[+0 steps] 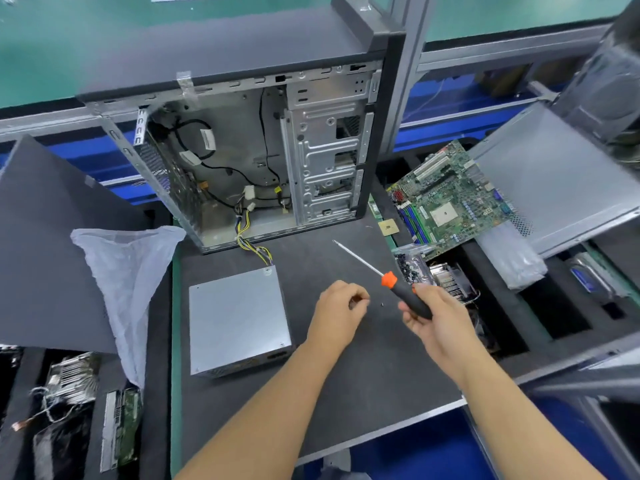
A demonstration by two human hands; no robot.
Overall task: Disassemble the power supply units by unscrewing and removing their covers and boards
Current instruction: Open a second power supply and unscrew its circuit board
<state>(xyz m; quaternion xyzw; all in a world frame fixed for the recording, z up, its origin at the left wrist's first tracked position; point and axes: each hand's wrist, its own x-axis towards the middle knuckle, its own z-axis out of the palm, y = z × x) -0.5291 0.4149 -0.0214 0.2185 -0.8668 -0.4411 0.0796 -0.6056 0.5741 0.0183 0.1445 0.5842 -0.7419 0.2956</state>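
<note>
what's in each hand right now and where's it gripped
Right hand holds the screwdriver by its black handle. Left hand is curled; whether it holds anything cannot be told.

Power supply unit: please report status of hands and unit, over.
Right hand holds screwdriver, tip up, off unit. Left hand curled above mat, contents unclear. Power supply unit cover on, cables run into computer case. Nothing on unit.

Dark grey foam worktop (pixel 346 368), green mat edge (pixel 176 341), aluminium frame post (pixel 408 81), blue shelving (pixel 450 98) behind
</note>
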